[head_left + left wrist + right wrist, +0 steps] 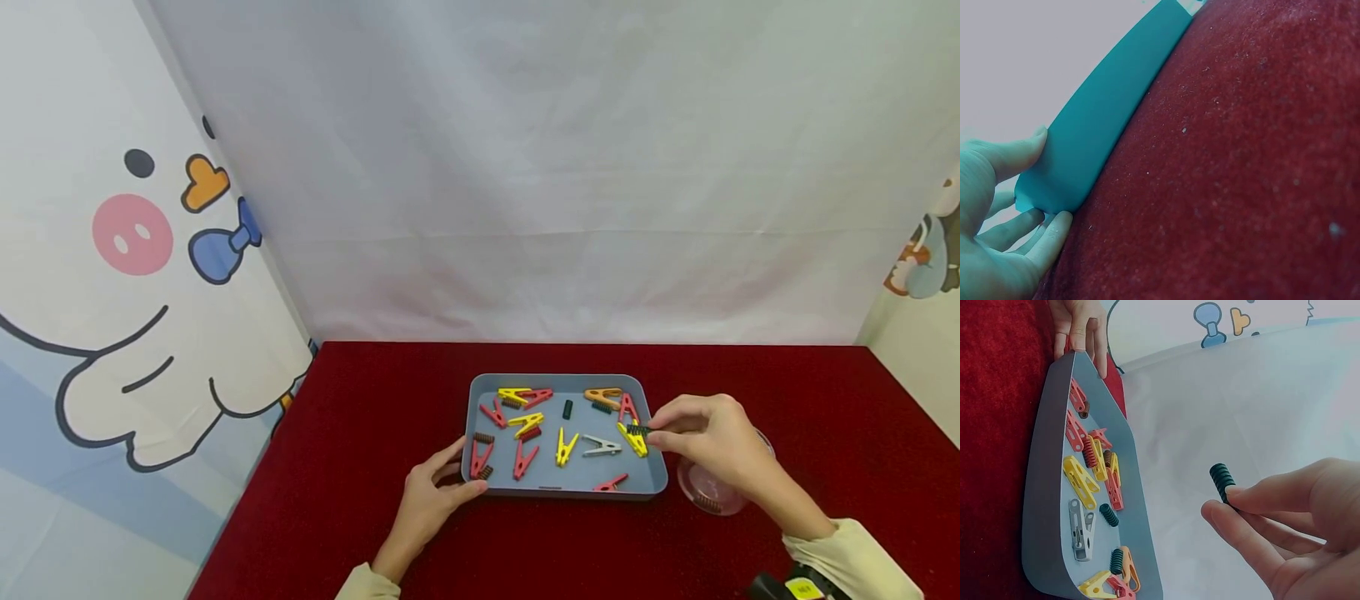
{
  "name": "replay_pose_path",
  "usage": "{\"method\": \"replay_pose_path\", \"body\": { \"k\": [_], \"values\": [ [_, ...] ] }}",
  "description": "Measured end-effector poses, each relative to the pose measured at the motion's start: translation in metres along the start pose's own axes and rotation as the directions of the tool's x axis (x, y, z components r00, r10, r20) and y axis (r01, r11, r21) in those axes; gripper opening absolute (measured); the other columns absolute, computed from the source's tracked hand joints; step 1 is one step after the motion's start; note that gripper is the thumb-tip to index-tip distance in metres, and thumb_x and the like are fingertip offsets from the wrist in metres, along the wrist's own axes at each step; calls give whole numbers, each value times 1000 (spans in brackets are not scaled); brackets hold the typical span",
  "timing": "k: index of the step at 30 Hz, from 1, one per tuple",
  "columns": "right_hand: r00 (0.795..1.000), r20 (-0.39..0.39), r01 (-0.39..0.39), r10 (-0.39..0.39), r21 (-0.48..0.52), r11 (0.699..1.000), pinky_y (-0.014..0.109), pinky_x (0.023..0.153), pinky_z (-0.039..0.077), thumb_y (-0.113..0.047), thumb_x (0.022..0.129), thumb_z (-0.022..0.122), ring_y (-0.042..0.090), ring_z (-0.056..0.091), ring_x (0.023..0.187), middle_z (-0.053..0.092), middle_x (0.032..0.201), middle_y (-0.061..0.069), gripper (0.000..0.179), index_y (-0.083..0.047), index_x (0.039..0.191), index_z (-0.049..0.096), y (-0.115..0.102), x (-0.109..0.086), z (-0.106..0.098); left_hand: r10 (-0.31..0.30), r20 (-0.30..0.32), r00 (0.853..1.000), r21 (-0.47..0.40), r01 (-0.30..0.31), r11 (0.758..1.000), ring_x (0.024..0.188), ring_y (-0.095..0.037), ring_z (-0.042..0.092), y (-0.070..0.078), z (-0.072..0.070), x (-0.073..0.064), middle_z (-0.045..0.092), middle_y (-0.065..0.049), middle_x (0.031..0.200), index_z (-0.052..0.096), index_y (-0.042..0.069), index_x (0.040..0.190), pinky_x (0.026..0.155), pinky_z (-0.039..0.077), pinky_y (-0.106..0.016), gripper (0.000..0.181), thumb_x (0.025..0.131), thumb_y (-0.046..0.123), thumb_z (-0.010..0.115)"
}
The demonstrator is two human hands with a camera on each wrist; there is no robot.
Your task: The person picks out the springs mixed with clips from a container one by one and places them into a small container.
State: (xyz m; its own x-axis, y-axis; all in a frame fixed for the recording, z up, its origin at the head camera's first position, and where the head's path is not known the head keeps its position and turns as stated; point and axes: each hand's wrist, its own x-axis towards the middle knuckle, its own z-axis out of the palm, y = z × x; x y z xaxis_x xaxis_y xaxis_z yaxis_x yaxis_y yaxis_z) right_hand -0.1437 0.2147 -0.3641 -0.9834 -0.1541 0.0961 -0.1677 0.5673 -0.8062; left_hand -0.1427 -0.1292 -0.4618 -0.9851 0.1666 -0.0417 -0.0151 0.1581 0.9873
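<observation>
My right hand [716, 437] pinches a dark green coil spring [1219, 478] between thumb and fingertips, above the right edge of a blue-grey tray [570, 477]. At the tray's near left corner, my left hand [427, 500] grips the wall, its thumb on the near side and fingers around the end. Plastic clothespins lie in the tray: several red and yellow ones, a grey clothespin [602, 446] and an orange one [602, 396]. Among them are loose springs, including a dark green spring [1109, 514], a red spring [1089, 452] and a brown spring [484, 437].
A round clear dish [686, 483] with springs in it stands right of the tray, partly hidden under my right hand and forearm. Dark red cloth [375, 400] covers the table. A white curtain [562, 167] hangs behind, and a cartoon-printed sheet [60, 250] hangs on the left.
</observation>
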Motion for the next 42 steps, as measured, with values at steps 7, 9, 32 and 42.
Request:
{"method": "replay_pose_path", "body": {
  "k": [7,9,32,42],
  "values": [
    [999,-11,30,-30,-2,1000,26,58,51,-14,70,74,14,63,65,63,78,3,12,-10,78,67,0,-4,-7,-8,-2,1000,-3,8,1000,108,-31,47,0,0,1,42,-15,130,43,11,131,72,48,-24,69,70,16,75],
    [999,-19,39,-39,-1,999,26,58,51,-13,70,74,14,63,65,63,78,3,12,-10,78,67,0,-6,-9,-7,-2,1000,-4,7,1000,108,-31,47,0,0,1,42,-15,129,43,11,131,72,48,-24,69,70,16,75],
    [999,-49,15,-13,44,999,29,58,51,-18,72,73,16,64,68,65,82,8,20,-5,85,67,14,-22,-28,-1,6,1000,-5,1,1000,107,-32,48,-1,0,-1,43,-15,128,42,12,131,70,48,-23,69,70,16,74],
    [997,-74,-7,9,24,1000,29,55,51,-19,72,73,18,64,68,64,83,6,20,-5,86,67,20,-26,-32,8,3,1000,14,-8,1000,106,-31,49,-2,0,-1,44,-15,127,43,13,131,70,48,-23,71,69,21,75]
  ]
}}
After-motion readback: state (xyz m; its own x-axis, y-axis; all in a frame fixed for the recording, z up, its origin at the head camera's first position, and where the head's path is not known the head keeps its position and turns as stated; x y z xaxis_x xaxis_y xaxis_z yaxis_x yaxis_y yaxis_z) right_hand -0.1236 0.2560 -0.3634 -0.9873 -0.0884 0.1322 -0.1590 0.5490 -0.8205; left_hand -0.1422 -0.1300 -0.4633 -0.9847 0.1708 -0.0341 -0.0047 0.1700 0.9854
